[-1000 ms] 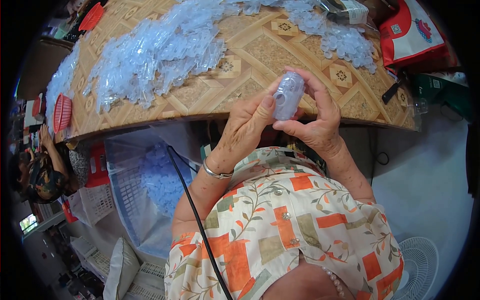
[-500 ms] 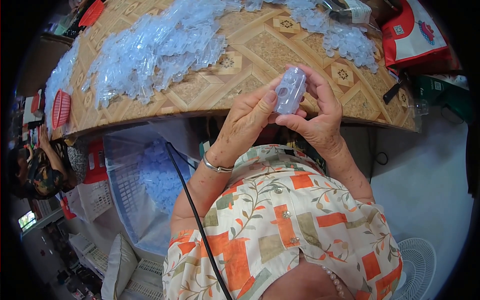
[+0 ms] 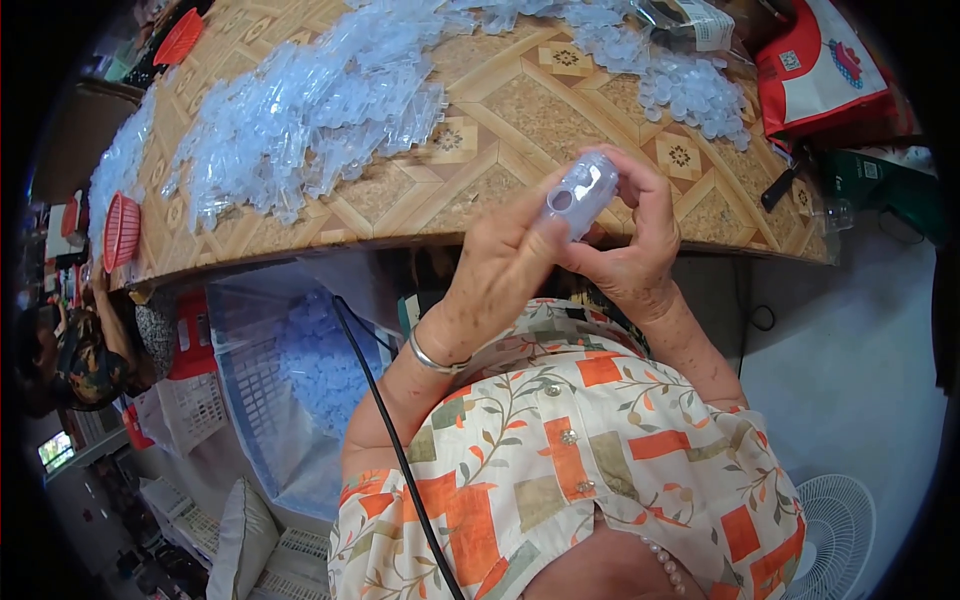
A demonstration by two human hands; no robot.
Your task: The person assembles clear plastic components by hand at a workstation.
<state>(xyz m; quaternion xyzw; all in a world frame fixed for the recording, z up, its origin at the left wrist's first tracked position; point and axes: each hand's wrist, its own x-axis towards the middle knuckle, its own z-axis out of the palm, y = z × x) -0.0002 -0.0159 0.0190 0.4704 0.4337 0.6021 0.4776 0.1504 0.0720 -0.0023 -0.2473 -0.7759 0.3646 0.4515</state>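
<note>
Both my hands hold one clear plastic piece (image 3: pixel 584 194) over the near edge of the table. It is a short, rounded, tube-like shape with a round hole in the side facing up. My left hand (image 3: pixel 510 240) is closed on its lower left side, thumb near the hole and slightly blurred. Fingers of my right hand (image 3: pixel 635 225) curl round its upper right side, with the thumb beneath. A big heap of flat clear plastic pieces (image 3: pixel 310 115) spreads over the table to the left. Small round clear discs (image 3: pixel 695 95) lie piled at the far right.
The patterned table (image 3: pixel 520 110) has a curved near edge. Below it at left stands a blue plastic-lined basket (image 3: pixel 245 370) with bluish pieces. Red baskets (image 3: pixel 122 232), a red-and-white bag (image 3: pixel 825 75), a black-handled tool (image 3: pixel 780 188) and a fan (image 3: pixel 835 530) surround me. Another person (image 3: pixel 90 345) sits far left.
The clear piece has tilted to the right and sits slightly lower. My left hand has turned, its thumb shifting along the piece; my right hand keeps its hold.
</note>
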